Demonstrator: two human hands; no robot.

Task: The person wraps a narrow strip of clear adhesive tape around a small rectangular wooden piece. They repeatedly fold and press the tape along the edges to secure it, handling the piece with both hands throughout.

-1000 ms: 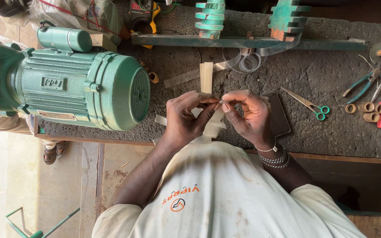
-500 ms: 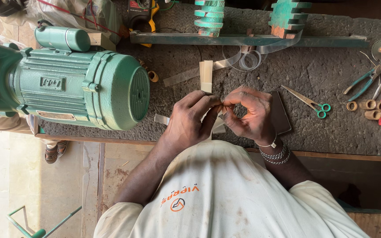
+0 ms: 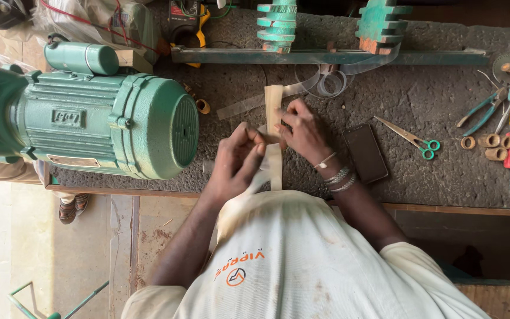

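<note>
A: what's each grip doing?
B: left hand (image 3: 237, 159) and right hand (image 3: 303, 131) both pinch the pale paper strip (image 3: 274, 139) mid-table (image 3: 420, 82), green motor (image 3: 107, 124) at 9 o'clock.

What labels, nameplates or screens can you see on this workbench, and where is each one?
Raised rectangular green nameplate: on the green electric motor's ribbed side.
Pale rectangular rating plate: along the motor's lower side.
Dark flat phone, screen blank: on the bench beside the right hand.
</note>
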